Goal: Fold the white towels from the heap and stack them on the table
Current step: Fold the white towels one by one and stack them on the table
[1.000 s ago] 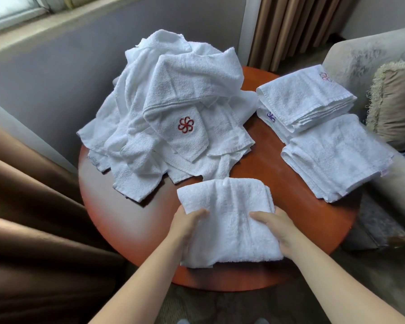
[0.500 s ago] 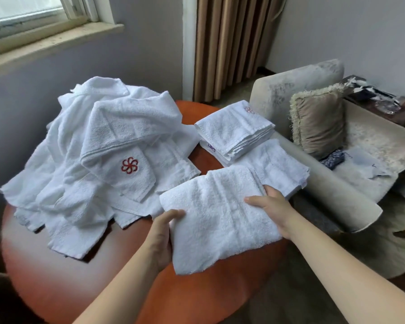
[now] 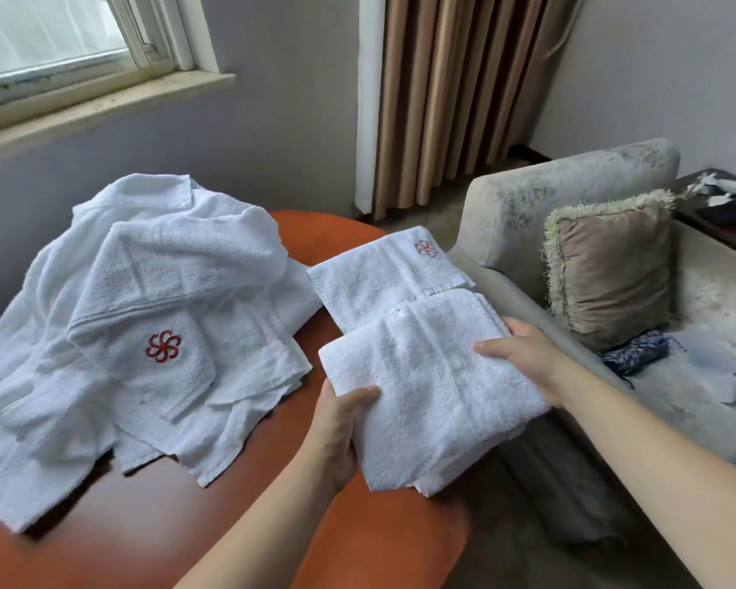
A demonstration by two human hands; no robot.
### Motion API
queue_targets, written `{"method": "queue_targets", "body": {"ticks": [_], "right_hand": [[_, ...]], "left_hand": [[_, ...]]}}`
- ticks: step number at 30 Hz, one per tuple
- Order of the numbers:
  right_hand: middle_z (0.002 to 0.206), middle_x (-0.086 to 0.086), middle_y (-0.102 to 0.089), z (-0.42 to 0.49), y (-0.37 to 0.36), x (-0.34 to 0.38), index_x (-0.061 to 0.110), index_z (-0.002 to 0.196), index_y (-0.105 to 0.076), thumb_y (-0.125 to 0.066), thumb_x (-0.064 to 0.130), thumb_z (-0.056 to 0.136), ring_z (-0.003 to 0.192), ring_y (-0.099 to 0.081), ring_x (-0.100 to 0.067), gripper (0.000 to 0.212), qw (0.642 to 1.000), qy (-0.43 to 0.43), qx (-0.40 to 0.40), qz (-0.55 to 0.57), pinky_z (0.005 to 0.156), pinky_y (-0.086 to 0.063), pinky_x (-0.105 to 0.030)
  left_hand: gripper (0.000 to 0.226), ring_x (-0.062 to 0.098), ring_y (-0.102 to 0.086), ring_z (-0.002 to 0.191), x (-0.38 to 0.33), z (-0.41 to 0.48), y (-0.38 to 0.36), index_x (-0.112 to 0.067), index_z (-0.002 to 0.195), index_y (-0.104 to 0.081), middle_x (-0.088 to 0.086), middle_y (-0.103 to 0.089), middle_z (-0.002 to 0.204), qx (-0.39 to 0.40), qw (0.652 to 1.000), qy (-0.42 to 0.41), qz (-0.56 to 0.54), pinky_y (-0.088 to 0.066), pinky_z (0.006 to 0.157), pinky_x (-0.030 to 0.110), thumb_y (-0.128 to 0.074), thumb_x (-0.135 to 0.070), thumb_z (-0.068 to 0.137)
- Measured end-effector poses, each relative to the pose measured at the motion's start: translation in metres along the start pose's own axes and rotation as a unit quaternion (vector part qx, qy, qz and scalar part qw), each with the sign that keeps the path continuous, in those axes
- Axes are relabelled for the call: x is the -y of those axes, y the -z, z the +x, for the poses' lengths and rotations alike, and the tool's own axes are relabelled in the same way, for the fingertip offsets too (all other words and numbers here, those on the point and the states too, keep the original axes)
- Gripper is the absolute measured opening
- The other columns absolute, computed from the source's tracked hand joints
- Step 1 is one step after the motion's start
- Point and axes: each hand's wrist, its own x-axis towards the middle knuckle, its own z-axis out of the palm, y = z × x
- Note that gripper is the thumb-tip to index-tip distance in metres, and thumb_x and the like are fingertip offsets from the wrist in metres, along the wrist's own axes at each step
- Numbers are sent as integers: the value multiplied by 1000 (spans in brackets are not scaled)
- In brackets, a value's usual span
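A folded white towel [image 3: 430, 388] is held between both hands over the right side of the round orange table [image 3: 213, 542]. My left hand [image 3: 336, 431] grips its near-left edge, thumb on top. My right hand [image 3: 523, 359] grips its right edge, thumb on top too. The towel covers a folded stack below it, whose edges [image 3: 430, 486] peek out underneath. Behind it lies another folded stack [image 3: 379, 274] with a red flower emblem. The heap of unfolded white towels [image 3: 137, 325], one with a red emblem, fills the table's left side.
A grey armchair [image 3: 570, 197] with a fringed beige cushion [image 3: 612, 269] stands right against the table. Dark cloth and papers lie on its seat. A window sill [image 3: 103, 104] and brown curtains [image 3: 455, 91] are behind.
Both hands lifted the folded towel from the table's front edge and carried it right, over the near folded stack. The view turned right.
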Motion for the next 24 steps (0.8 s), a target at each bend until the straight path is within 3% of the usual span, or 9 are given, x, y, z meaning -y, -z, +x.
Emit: {"method": "queue_targets", "body": {"ticks": [3,6,11,13,15,17,19,21,24], "right_hand": [[102,-8,-66,27,22,3,20,99,-59,-65,0,86,90,-65,-30,24,1000,8,21,-17,78,-54,-42],[106,-8,-66,53,37,-1,16,114,-60,-65,1,86,96,-65,-30,33,999,2,32,-43,81,-54,-42],[112,-4,-65,82,45,-23,20,126,-58,-69,14,84,101,-63,-23,44,973,17,16,-229,90,-52,-41],[119,-3,-62,86,43,-32,22,128,-55,-65,21,87,103,-60,-22,42,967,2,27,-252,90,-50,-39],[136,-4,-51,88,40,-38,22,139,-45,-61,26,90,116,-52,-24,51,960,-3,28,-277,94,-44,-36],[152,-3,-31,90,37,-41,19,148,-32,-59,24,90,135,-35,-24,64,946,38,-22,-320,105,-33,-37],[156,-2,-23,86,33,-39,16,148,-34,-57,22,88,142,-25,-23,64,915,127,-102,-370,113,-24,-40],[157,-5,-25,80,23,-33,16,143,-42,-49,29,89,142,-23,-25,57,877,217,-139,-406,114,-20,-41],[155,-11,-31,75,-2,-32,13,140,-48,-32,47,87,144,-25,-31,66,834,308,-113,-444,114,-18,-44]], "left_hand": [[71,35,-64,110,11,17,-18,-21,128,-48,11,-65,123,-21,1000,-22,-7,-53,89,55,-68,-3,63],[75,29,-64,111,21,32,-25,-28,130,-47,4,-65,125,-37,999,-11,17,-54,89,51,-68,-4,62],[65,22,-68,100,38,46,-21,-31,128,-46,-4,-67,116,-131,979,6,158,-57,61,33,-70,-2,75],[66,19,-66,102,41,49,-18,-31,130,-43,-6,-65,117,-136,971,-7,196,-58,63,35,-71,-5,76],[70,14,-62,105,39,50,-19,-34,131,-40,-10,-60,120,-167,954,-27,249,-57,78,39,-72,-17,72],[71,13,-56,111,33,52,-22,-33,134,-39,-8,-53,129,-253,906,-66,334,-51,91,41,-65,-34,68],[70,14,-45,124,30,50,-29,-23,141,-37,-4,-44,138,-317,838,-137,423,-40,104,38,-57,-37,75],[69,15,-36,131,28,49,-37,-18,142,-40,-1,-42,141,-302,774,-238,504,-27,110,29,-48,-41,77],[73,24,-30,141,35,59,-43,-18,144,-41,5,-36,152,-230,691,-269,630,-16,113,31,-33,-48,78]]}}
